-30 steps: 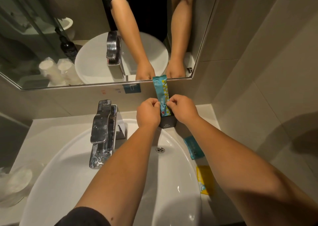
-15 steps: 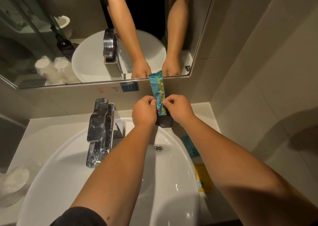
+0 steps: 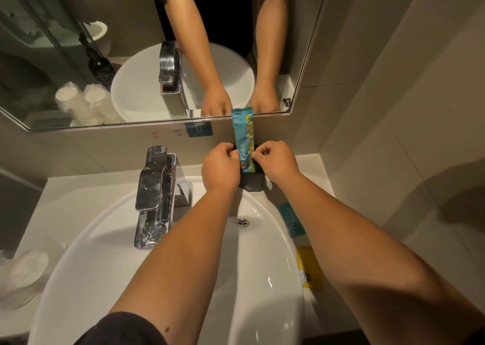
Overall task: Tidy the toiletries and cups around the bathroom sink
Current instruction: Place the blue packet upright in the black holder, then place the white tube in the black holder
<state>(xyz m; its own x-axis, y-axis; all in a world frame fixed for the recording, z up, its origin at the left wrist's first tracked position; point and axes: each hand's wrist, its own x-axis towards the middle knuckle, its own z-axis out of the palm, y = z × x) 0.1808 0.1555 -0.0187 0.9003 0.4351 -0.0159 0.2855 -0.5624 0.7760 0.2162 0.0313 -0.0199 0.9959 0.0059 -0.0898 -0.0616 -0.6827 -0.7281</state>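
A long teal packet stands upright in a small black holder behind the white sink, against the wall under the mirror. My left hand pinches the packet's left edge and my right hand pinches its right edge, both at the holder's rim. The packet's lower end is hidden inside the holder. A flat teal sachet and a yellow sachet lie on the counter right of the basin. Wrapped cups sit at the counter's left edge.
A chrome faucet rises at the back of the basin, left of my hands. The mirror reflects a dark bottle, two wrapped cups and my arms. Tiled wall closes in on the right.
Both hands stay on the packet at the holder; the packet seems to stand a little lower in it. The view has shifted slightly.
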